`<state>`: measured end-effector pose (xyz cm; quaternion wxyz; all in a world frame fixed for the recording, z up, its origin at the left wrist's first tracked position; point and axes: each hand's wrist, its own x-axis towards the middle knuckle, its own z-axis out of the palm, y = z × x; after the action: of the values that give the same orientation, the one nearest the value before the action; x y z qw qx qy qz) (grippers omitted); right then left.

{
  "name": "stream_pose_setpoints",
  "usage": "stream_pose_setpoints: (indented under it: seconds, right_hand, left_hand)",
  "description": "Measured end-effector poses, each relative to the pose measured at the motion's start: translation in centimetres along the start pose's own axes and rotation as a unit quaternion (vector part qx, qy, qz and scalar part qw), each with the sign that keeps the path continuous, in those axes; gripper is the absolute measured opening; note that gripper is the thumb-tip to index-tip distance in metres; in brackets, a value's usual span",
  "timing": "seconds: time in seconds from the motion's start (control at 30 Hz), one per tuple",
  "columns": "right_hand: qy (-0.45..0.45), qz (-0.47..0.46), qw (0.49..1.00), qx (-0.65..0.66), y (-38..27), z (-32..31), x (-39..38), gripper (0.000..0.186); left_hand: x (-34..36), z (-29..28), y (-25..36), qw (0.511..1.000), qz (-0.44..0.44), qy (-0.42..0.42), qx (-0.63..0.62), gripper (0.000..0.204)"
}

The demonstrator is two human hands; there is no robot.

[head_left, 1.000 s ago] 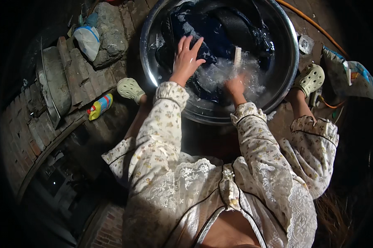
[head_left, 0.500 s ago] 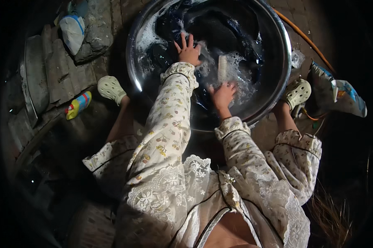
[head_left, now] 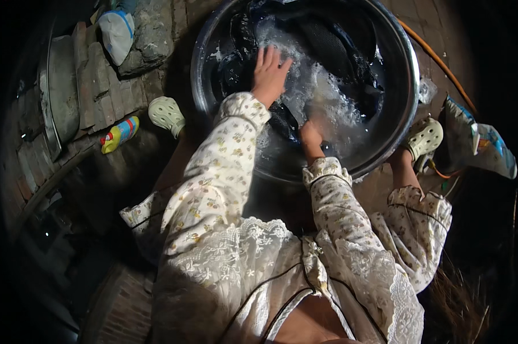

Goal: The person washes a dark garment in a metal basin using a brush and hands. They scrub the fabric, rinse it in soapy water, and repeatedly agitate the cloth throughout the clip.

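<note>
Wide metal basin [head_left: 395, 109] at far centre. Dark wet article [head_left: 328, 43], mesh-panelled, inside basin, foam [head_left: 321, 80] across its middle. Left hand [head_left: 270, 75] over it, left of centre, fingers spread, gripping nothing. Right hand [head_left: 312, 133] nearer, motion-blurred, fingers seemingly curled; cannot tell what it grips. Yellow bottle [head_left: 120, 135] lies left of basin. Pale brush-like blur [head_left: 328, 102] just beyond right hand.

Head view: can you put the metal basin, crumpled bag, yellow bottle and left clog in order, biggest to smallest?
1. Metal basin, even cut off by the top edge
2. Crumpled bag
3. Yellow bottle and left clog: too alike to rank
</note>
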<state>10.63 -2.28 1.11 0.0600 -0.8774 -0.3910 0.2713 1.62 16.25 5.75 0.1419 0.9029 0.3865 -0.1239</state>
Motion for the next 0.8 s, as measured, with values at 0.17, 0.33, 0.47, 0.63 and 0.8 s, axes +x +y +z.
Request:
stream_pose_setpoints:
  seconds: [0.17,0.33,0.47,0.63,0.8]
  right_hand:
    - [0.056,-0.002,0.995,0.083,-1.6,-1.7,-0.2,0.042]
    - [0.049,0.051,0.995,0.064,2.0,4.6,-0.5,0.052]
    - [-0.081,0.076,0.994,0.01,2.6,5.4,-0.9,0.051]
    - [-0.248,0.03,0.966,-0.064,0.9,2.5,0.9,0.041]
    - [-0.262,0.005,0.963,-0.068,-0.2,1.6,1.7,0.042]
  left_hand:
    - [-6.6,1.4,-1.4,0.989,-0.115,0.038,-0.083,0.099]
    - [-5.9,4.8,-2.7,0.993,-0.121,-0.008,-0.009,0.086]
    - [-4.9,9.6,-4.8,0.993,-0.097,-0.059,0.039,0.027]
    - [-3.1,9.1,-4.7,0.96,-0.205,-0.175,-0.079,0.028]
    - [-2.8,11.6,-6.2,0.961,-0.18,-0.194,-0.078,0.047]
